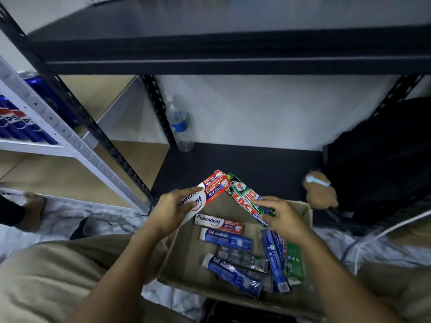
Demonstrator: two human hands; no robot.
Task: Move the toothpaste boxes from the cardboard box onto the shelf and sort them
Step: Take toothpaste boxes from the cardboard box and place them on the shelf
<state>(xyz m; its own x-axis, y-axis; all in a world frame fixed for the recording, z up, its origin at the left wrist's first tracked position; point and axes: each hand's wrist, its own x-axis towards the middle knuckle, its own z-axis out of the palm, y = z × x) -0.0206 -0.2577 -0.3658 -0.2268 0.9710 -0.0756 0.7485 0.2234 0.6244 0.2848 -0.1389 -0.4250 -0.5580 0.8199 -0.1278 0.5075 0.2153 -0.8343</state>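
Note:
My left hand (170, 210) grips red and white Pepsodent toothpaste boxes (211, 190), tilted up to the right above the cardboard box (184, 259). My right hand (279, 217) holds a green Zact toothpaste box (245, 199) together with a blue one beneath it, slanting up to the left. The tips of the held boxes meet over the box's far edge. Inside the cardboard box lie another Pepsodent box (219, 223), blue Safi boxes (226, 238), dark boxes (242, 258) and a green one (296, 262). The black bottom shelf (233, 169) lies just beyond.
A clear water bottle (180, 124) stands at the back left of the bottom shelf. A black bag (382, 159) and a brown plush toy (320, 192) fill its right side. A white rack (46, 127) with blue cans stands to the left. Another shelf board (210, 52) runs overhead.

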